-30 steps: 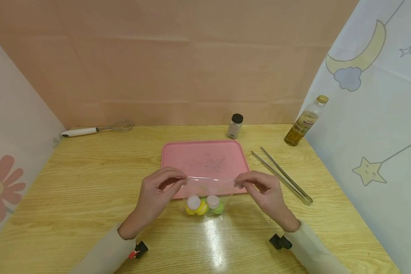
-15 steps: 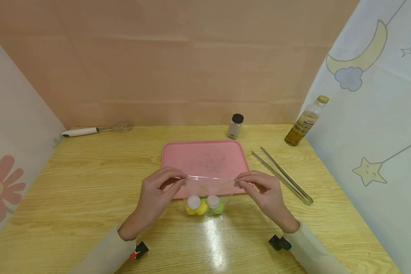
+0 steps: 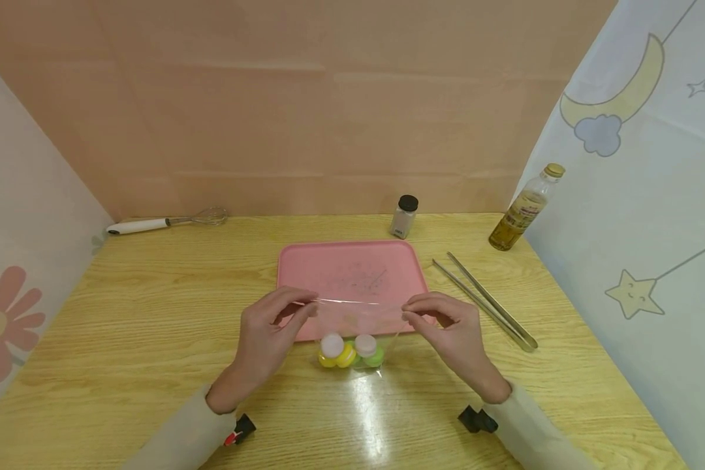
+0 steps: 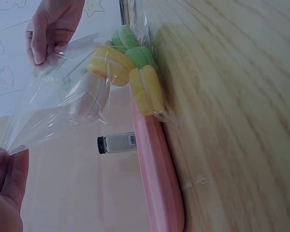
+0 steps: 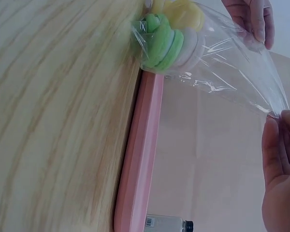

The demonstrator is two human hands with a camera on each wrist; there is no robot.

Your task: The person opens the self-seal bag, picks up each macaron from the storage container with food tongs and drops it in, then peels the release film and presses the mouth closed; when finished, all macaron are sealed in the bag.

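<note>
A clear plastic bag (image 4: pixel 63 99) hangs between both hands in front of the pink tray. Inside it, at the bottom, lie several macarons: yellow ones (image 4: pixel 147 91), green ones (image 5: pixel 164 48) and pale pinkish ones (image 3: pixel 331 346). My left hand (image 3: pixel 267 333) pinches the bag's left top corner between thumb and fingers. The right top corner is pinched the same way by my right hand (image 3: pixel 452 336). The top edge is stretched in a nearly straight line. In both wrist views the bag's lower end is right at the table surface.
The pink tray (image 3: pixel 352 267) lies just behind the bag. Metal tongs (image 3: pixel 487 300) are to its right. A black-capped jar (image 3: pixel 403 217) stands behind the tray, and an oil bottle (image 3: pixel 523 209) at the back right. A whisk (image 3: pixel 164 223) lies at the back left.
The bag's top edge has risen very slightly, and my left hand has shifted a touch. Both hands keep their pinch on the bag; everything else stays where it was.
</note>
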